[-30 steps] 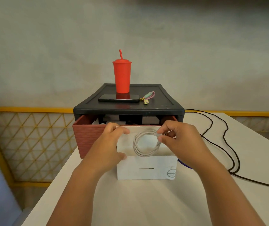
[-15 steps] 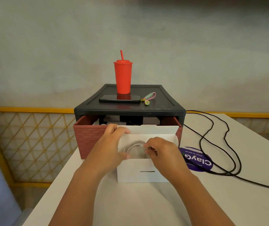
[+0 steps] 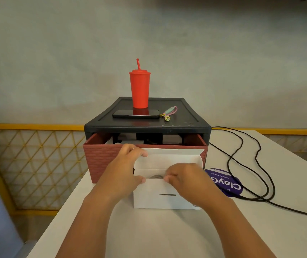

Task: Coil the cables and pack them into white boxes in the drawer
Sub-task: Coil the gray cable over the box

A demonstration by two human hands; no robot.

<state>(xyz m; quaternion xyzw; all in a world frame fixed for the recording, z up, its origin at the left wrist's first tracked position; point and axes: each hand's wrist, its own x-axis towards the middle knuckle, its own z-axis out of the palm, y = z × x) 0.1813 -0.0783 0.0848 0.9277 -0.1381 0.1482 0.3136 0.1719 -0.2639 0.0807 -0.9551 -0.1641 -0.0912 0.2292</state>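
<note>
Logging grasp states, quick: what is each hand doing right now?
Left hand: grips the white box by its left side.
Right hand: fingers curled over the coiled cable; grip cannot be told.

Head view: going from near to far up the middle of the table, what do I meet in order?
white box → red drawer, pulled open → black phone → red tumbler
</note>
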